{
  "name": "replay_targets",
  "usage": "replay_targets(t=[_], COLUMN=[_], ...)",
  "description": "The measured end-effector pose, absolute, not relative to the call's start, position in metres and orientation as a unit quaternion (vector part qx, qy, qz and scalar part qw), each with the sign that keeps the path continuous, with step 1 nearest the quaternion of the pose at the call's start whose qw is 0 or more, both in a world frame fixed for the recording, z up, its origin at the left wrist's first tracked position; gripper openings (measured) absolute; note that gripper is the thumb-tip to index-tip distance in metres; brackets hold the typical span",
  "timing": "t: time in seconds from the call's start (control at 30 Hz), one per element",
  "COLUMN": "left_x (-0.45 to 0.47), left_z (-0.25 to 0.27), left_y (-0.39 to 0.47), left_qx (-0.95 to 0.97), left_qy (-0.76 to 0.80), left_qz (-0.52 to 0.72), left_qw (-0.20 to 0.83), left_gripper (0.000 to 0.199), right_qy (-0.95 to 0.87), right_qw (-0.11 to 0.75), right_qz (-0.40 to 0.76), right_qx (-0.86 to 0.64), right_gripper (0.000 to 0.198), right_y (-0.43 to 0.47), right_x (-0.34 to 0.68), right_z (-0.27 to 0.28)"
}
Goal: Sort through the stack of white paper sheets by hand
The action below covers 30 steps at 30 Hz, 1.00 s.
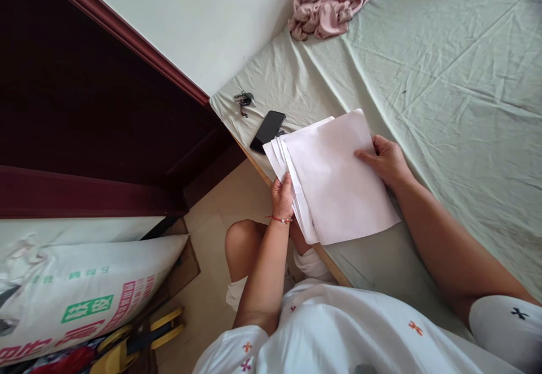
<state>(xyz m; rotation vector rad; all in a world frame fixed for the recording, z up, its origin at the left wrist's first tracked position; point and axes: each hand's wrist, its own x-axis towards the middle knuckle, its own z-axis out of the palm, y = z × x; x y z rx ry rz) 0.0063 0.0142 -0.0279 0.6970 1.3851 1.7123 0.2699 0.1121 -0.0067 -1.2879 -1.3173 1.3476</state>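
A loose stack of white paper sheets is held up between my two hands, its sheets slightly fanned at the left side. My left hand, with a red string bracelet at the wrist, grips the left edge, thumb on top. On the right edge, my right hand pinches the sheets with its thumb over the top sheet and the other fingers hidden beneath. A black phone lies just beyond the stack's upper left corner. Near it sits a small bunch of keys.
A pale green sheet covers the bed, with a crumpled pink cloth by the wall. On the left are a dark red door, a large white printed sack and a yellow-and-black object on the floor.
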Motion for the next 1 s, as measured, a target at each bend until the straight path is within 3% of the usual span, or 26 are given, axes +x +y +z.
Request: replay_targets(t=[0.17, 0.33, 1.0], left_x=[0.0053, 0.0069, 0.0057], left_z=[-0.0321, -0.0303, -0.028], left_y=[0.0152, 0.0155, 0.0151], left_qx=[0.261, 0.264, 0.259], left_qy=[0.573, 0.565, 0.554], left_qz=[0.675, 0.68, 0.69], left_qw=[0.385, 0.387, 0.387], left_gripper=[0.049, 0.049, 0.045], right_qy=[-0.498, -0.495, -0.492], right_qw=[0.437, 0.422, 0.449], right_qz=[0.546, 0.545, 0.519], right_qx=[-0.512, -0.529, -0.536], right_gripper=[0.041, 0.024, 0.021], right_y=[0.1132, 0.1112, 0.1122], right_x=[0.2695, 0.2695, 0.2699], right_z=[-0.0103, -0.0079, -0.0089])
